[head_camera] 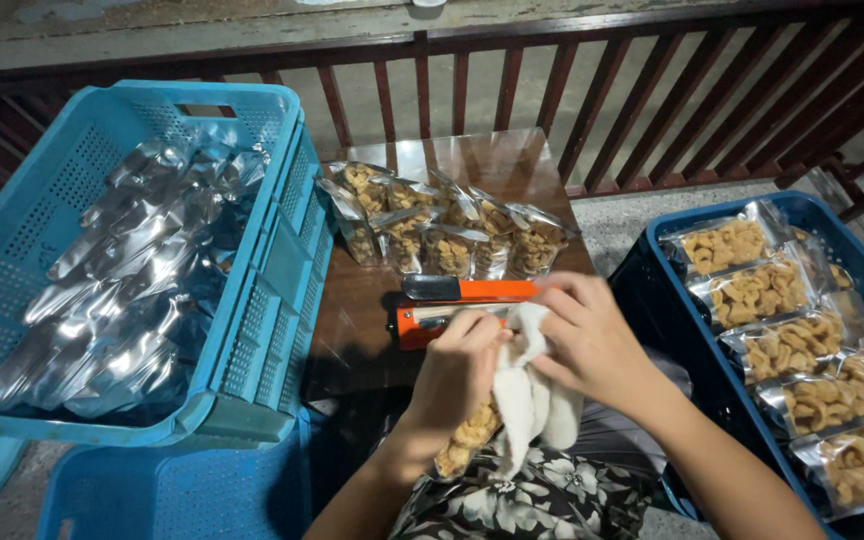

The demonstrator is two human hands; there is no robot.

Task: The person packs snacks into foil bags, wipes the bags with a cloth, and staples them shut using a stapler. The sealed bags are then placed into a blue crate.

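While both hands work low over the lap in the head view, the left hand [462, 365] has its fingers curled around a clear snack bag [467, 440] and the right hand [592, 340] pinches a white cloth [532, 400] against the bag's top. Just beyond them an orange heat sealer [452, 305] lies on the tabletop [352, 300], with filled bags [442, 230] standing behind it. Blue crates flank it: foil pouches [142, 270] left, filled packets [792, 340] right.
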